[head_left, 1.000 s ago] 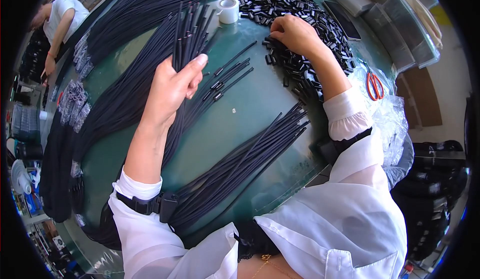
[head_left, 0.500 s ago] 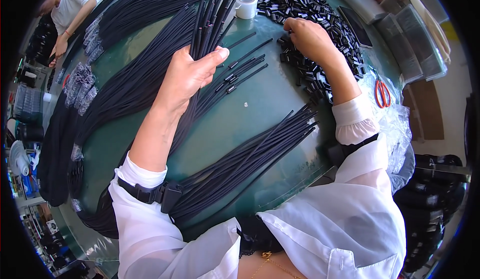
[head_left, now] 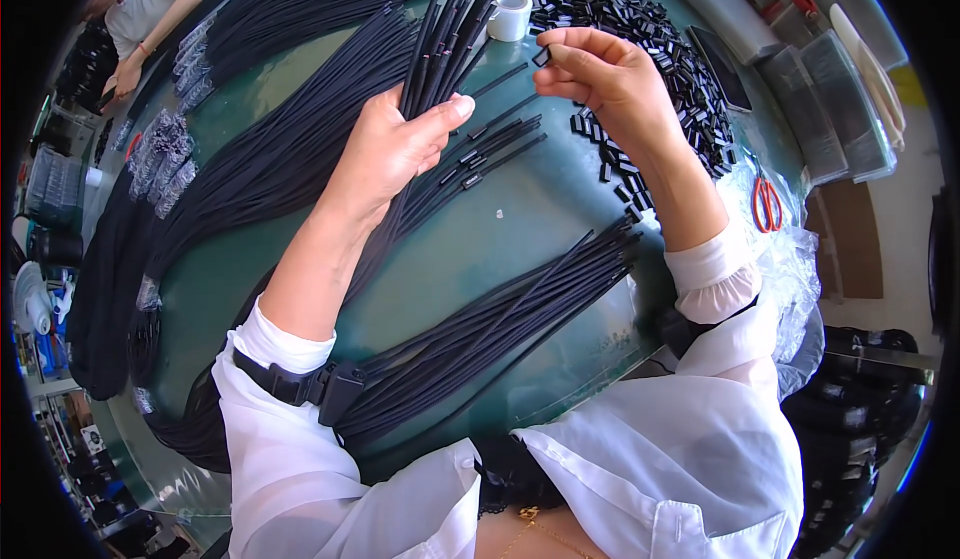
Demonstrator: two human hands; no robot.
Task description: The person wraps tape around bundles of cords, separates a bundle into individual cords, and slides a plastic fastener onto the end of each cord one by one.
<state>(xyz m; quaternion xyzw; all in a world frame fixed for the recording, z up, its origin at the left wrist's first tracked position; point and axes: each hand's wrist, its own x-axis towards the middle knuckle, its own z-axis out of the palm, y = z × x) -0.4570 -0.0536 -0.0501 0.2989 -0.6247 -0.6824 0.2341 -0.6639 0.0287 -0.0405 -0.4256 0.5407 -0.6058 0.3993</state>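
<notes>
Black cords [head_left: 440, 57], partly hidden by the left hand [head_left: 400, 144] clasping them, point lengthwise away and slightly right over the green table [head_left: 455, 259]; the right hand [head_left: 612, 77] pinches a dark tube [head_left: 542, 57] — partly covered.

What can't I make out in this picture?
All in the head view:
Black cords: the gripped stretch is hidden by the left hand.
Small black piece: partly covered by the right hand, finer details too small.
Upper cord bundle: partly cut off by the top edge.
</notes>
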